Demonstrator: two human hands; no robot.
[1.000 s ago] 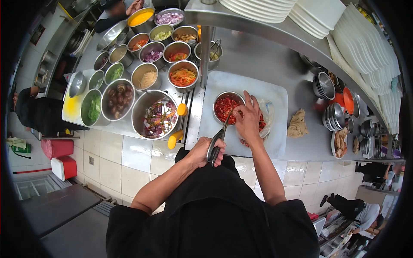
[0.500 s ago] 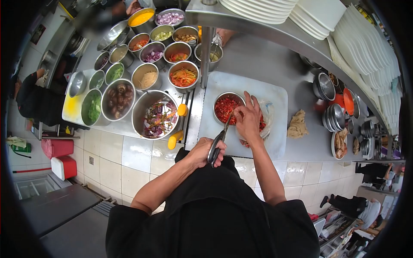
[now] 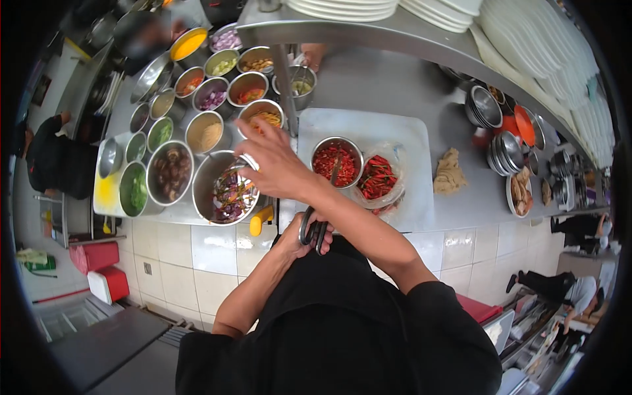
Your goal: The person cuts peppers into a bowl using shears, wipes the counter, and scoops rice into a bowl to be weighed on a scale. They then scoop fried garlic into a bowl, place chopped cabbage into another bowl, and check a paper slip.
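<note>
My left hand [image 3: 304, 236] grips the black handles of scissors [image 3: 308, 224]; the blades point into a steel bowl of cut red chilies [image 3: 327, 158]. Across my left wrist reaches my right arm. At its end my right hand [image 3: 276, 161] hovers over the right rim of a large steel pot [image 3: 220, 218] of purple and green scraps, fingers apart, nothing visible in them. Beside the chili bowl, whole red chilies [image 3: 378, 179] lie in a clear plastic bag [image 3: 397, 191]. Bowl and bag rest on a white cutting board [image 3: 416, 148].
Several steel pots of cut vegetables stand left, including mushrooms [image 3: 170, 172] and noodle-like strips [image 3: 207, 135]. A crumpled tan cloth [image 3: 449, 172] lies right of the board. Overhead runs a steel shelf [image 3: 368, 29] with white plates. A yellow handle [image 3: 261, 220] juts from the counter edge.
My right hand has left the chili bowl and swung left to the scrap pot. The scissors stay in my left hand, with blades lower in the bowl. The view has shifted slightly.
</note>
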